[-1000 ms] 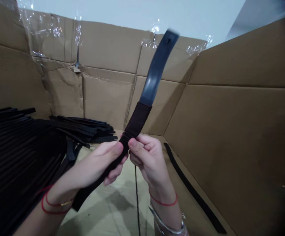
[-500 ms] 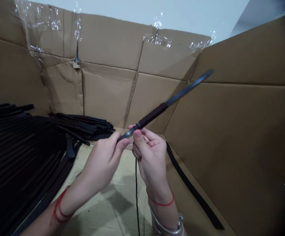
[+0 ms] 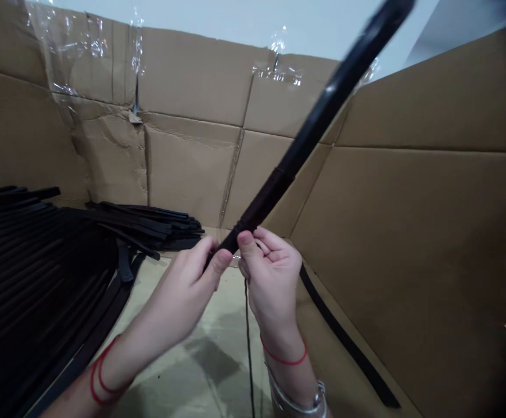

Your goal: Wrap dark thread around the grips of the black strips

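My left hand [image 3: 187,278] is closed around the lower end of a long black strip [image 3: 331,96], which slants up to the right past the top of the box wall. A dark brown wrapped band [image 3: 264,200] of cord covers part of the strip just above my hands. Close beside the strip, my right hand [image 3: 272,267] is pinched, thumb against the curled fingers. A thin dark cord [image 3: 248,342] hangs from under it to the bottom of the view. The exact pinch point is partly hidden by the fingers.
Many black strips [image 3: 39,278] lie stacked at the left, and a smaller bundle [image 3: 148,223] sits against the back cardboard wall [image 3: 187,168]. Along the right cardboard wall [image 3: 418,244] lies a single black strip [image 3: 348,337]. Clear tape [image 3: 279,72] edges the wall's top.
The strip has turned in my hands from its narrow edge to its broad face, and its far end has swung upward. Both hands stay nearly in place; the hanging cord has shifted slightly right.
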### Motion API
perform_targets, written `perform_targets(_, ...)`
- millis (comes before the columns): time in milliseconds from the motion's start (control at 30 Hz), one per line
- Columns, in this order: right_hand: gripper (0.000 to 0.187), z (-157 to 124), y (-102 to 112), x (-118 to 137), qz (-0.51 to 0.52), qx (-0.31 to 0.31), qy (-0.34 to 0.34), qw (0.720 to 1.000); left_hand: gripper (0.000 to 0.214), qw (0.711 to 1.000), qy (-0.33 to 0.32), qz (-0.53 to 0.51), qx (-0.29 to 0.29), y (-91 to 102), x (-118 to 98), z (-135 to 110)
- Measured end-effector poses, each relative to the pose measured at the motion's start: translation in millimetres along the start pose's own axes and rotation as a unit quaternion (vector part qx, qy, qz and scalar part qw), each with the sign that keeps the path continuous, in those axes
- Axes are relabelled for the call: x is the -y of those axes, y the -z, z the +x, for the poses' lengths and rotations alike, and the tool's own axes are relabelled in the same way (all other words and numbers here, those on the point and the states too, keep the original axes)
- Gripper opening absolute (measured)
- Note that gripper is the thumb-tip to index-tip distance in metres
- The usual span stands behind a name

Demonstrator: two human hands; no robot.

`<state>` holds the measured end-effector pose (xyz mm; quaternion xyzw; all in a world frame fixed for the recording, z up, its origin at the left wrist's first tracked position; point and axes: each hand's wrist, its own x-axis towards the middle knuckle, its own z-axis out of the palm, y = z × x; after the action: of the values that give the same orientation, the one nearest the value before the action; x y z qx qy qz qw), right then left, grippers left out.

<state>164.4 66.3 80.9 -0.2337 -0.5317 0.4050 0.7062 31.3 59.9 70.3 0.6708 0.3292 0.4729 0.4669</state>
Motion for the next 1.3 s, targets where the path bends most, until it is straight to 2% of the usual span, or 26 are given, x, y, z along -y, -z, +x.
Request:
perform_targets(33,0.020,-1,0,1,-0.009,-0.001,-0.002,1.000,0.047,1.000,-0.011,0.019,-0.016,1.3,-1,0)
perform_targets(67,0.020,-2,-1,2,-0.015,0.015,-0.013,1.000,0.047,1.000,0.002,0.018,0.011,3.3,-1,0)
perform_targets(133,0.024,-4,-2,3,-0.027,0.048,-0.030,0.998,0.054,0.992,0.047,-0.020,0.114,8.9,-3,2)
perform_targets(167,0.025,-6,-3,2,-0.037,0.045,-0.020,0.998,0.057,0.989,0.056,-0.029,0.136,11.4,-3,3)
perform_targets(233,0.023,-7,-5,1,-0.054,0.005,0.024,0.998,0.054,0.999,0.022,0.009,0.044,13.5,-2,5)
perform_targets(267,0.021,-8,-6,0,-0.050,-0.002,0.031,0.998,0.053,1.000,0.007,0.026,-0.014,12.7,-1,5)
perform_targets(300,0.021,-8,-7,0,-0.036,0.013,0.017,0.999,0.054,0.999,0.010,0.024,-0.034,10.7,0,5)
perform_targets(367,0.027,-7,-6,0,0.005,0.076,-0.045,0.996,0.059,0.996,0.062,-0.040,0.047,3.8,3,3)
perform_targets(433,0.029,-6,-4,1,0.017,0.084,-0.066,0.994,0.061,0.981,0.081,-0.099,0.143,-4.0,5,1)
perform_targets(467,0.028,-5,-3,2,0.010,0.054,-0.047,0.997,0.058,0.986,0.059,-0.091,0.127,-7.0,5,0)
perform_targets(533,0.025,-2,0,3,-0.005,-0.004,-0.010,1.000,0.049,0.999,-0.007,-0.033,0.017,-9.4,5,-1)
perform_targets(567,0.024,-2,2,4,-0.004,-0.006,-0.010,1.000,0.046,1.000,-0.017,-0.020,-0.008,-8.2,4,-1)
perform_targets(600,0.025,-1,2,4,0.000,0.011,-0.023,1.000,0.045,0.999,-0.004,-0.031,0.012,-5.7,2,-1)
perform_targets(700,0.044,-2,3,4,-0.010,0.047,-0.035,0.998,0.051,0.977,0.063,-0.110,0.169,5.5,-3,0)
perform_targets(733,0.046,-2,2,3,-0.024,0.028,-0.014,0.999,0.051,0.980,0.059,-0.100,0.161,8.5,-4,1)
perform_targets(800,0.039,-2,0,-1,-0.032,-0.004,0.011,0.999,0.045,0.998,0.015,-0.038,0.044,11.0,-4,3)
perform_targets(867,0.029,-2,-3,-4,-0.002,0.031,-0.032,0.999,0.044,1.000,0.011,-0.022,-0.016,9.4,-2,5)
perform_targets(933,0.030,-2,-4,-5,0.024,0.079,-0.080,0.993,0.051,0.995,0.057,-0.072,0.038,5.5,1,6)
perform_targets(1000,0.031,-2,-5,-4,0.012,0.050,-0.063,0.997,0.055,0.991,0.060,-0.092,0.082,1.7,3,5)
perform_targets(1067,0.031,-4,-5,-1,-0.008,-0.002,-0.028,1.000,0.052,0.998,0.018,-0.056,0.037,-0.4,3,1)
perform_targets(1100,0.032,-5,-5,1,-0.011,0.001,-0.031,0.999,0.049,0.999,0.010,-0.046,0.020,-0.5,2,-1)
perform_targets(1133,0.031,-5,-5,3,-0.012,0.028,-0.047,0.998,0.048,0.998,0.024,-0.051,0.027,0.1,1,-4)
perform_targets(1200,0.029,-7,-5,5,-0.019,0.091,-0.071,0.993,0.052,0.988,0.080,-0.087,0.103,2.5,-1,-6)
perform_targets(1233,0.030,-8,-6,6,-0.029,0.093,-0.061,0.993,0.055,0.982,0.090,-0.092,0.137,3.7,-2,-6)
perform_targets(1267,0.032,-9,-7,6,-0.040,0.074,-0.039,0.996,0.054,0.985,0.079,-0.074,0.136,4.7,-2,-6)
perform_targets(1300,0.033,-9,-7,7,-0.048,0.044,-0.014,0.998,0.052,0.994,0.046,-0.037,0.096,5.2,-2,-4)
